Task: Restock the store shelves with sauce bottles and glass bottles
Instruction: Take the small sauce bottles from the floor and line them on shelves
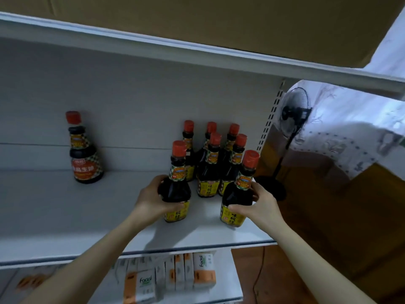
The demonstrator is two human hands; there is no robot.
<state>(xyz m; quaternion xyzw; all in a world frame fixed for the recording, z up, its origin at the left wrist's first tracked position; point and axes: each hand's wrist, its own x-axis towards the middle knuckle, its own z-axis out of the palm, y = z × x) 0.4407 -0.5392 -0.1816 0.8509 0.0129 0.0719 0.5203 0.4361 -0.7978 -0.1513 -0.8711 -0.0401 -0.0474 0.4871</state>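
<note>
On the white shelf (65,216) my left hand (153,200) grips a dark sauce bottle (178,185) with a red cap and yellow label, standing upright. My right hand (260,205) grips a matching sauce bottle (238,194) near the shelf's right end, also upright on the board. Just behind them stands a cluster of several identical bottles (208,172). A rounder sauce bottle with a red label (84,156) stands alone at the back left.
The shelf above (197,51) carries a cardboard box (197,16). The shelf below holds facial tissue packs (171,277). A black standing fan (293,110) and a patterned cloth over boxes (350,128) are beyond the shelf's right upright.
</note>
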